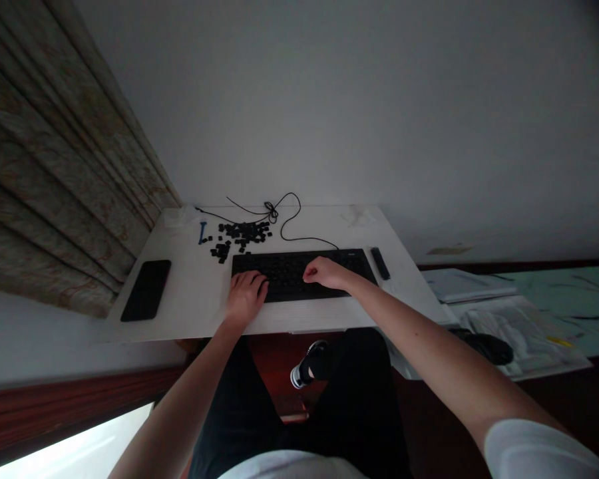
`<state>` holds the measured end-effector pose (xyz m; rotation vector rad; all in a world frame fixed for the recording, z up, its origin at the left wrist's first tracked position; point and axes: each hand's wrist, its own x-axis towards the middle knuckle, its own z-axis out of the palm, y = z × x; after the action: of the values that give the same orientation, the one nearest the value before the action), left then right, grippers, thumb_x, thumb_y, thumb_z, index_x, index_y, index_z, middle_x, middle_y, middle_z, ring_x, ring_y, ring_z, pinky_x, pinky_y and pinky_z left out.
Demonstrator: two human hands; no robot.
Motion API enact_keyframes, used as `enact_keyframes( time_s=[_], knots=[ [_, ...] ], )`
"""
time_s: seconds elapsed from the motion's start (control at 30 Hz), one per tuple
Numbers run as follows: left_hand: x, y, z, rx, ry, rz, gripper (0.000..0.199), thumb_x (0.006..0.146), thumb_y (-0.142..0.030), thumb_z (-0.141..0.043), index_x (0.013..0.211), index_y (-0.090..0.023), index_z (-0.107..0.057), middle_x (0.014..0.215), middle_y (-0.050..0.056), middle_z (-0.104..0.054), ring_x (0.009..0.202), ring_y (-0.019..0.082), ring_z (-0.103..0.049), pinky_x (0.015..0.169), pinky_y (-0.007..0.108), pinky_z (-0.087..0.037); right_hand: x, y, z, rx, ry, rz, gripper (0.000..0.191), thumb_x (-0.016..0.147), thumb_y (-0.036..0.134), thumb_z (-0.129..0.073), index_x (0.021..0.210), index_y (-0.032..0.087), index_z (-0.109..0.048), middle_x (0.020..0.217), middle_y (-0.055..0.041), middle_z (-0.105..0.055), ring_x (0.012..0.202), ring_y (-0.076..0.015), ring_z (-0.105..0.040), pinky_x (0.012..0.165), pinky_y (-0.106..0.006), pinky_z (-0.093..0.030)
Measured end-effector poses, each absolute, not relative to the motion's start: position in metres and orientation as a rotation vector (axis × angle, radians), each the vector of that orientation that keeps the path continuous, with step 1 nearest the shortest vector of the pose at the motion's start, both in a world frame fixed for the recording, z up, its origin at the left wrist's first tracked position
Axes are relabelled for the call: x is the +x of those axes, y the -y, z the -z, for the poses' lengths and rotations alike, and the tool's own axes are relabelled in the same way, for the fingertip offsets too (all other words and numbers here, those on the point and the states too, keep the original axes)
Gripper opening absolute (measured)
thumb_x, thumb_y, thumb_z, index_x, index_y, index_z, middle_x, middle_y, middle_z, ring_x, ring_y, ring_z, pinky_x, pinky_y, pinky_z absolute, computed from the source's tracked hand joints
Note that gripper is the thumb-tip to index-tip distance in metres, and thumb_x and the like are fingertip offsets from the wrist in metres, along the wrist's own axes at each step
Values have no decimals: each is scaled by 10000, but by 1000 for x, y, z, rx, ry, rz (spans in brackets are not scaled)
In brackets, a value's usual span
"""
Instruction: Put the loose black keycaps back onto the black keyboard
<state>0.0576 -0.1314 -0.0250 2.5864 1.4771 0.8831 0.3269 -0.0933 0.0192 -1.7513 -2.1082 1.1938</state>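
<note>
A black keyboard (283, 274) lies flat on the white table (194, 293) in front of me. My left hand (246, 294) rests on its left end, fingers stretched out over the keys. Over the middle of the keyboard is my right hand (323, 271), its thumb and fingers curled together. Whatever they may hold is too small to make out. Behind the keyboard's left half lies a loose pile of small black keycaps (247, 232). Left of that pile is a small blue tool (202, 233).
A black phone (146, 291) lies at the table's left. A thin black cable (299, 216) loops behind the keyboard. Right of the keyboard lies a narrow black object (380, 263). Curtains (70, 146) hang at left. A lower surface (564, 293) at right bears papers and plastic bags.
</note>
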Motion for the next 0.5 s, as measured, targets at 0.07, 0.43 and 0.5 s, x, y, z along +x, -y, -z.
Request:
enact_keyframes(
  time_s=[0.07,0.43,0.5],
  knots=[
    [58,131,25,2571,-1484,-879,226,964,-282,-495,1058,-201,-684,1060,101,-686,1022,260,-615,955,449,-437,329,95,-20,-1744,2061,-1238,98,765,175,-690,787,169,-785,771,-54,-747,731,-177,-657,688,-274,-461],
    [58,131,24,2569,-1480,-867,230,966,-279,-488,1061,-198,-681,1068,101,-683,1030,261,-610,969,451,-430,323,97,-22,-1791,2077,-1208,67,756,188,-707,754,180,-774,715,-30,-721,663,-159,-626,646,-270,-440],
    [58,132,23,2564,-1482,-864,234,967,-283,-485,1062,-197,-681,1065,103,-683,1033,262,-611,970,451,-432,320,97,-22,-1838,2079,-1139,35,746,172,-728,768,178,-753,732,-32,-718,671,-155,-630,641,-260,-437]
  ],
)
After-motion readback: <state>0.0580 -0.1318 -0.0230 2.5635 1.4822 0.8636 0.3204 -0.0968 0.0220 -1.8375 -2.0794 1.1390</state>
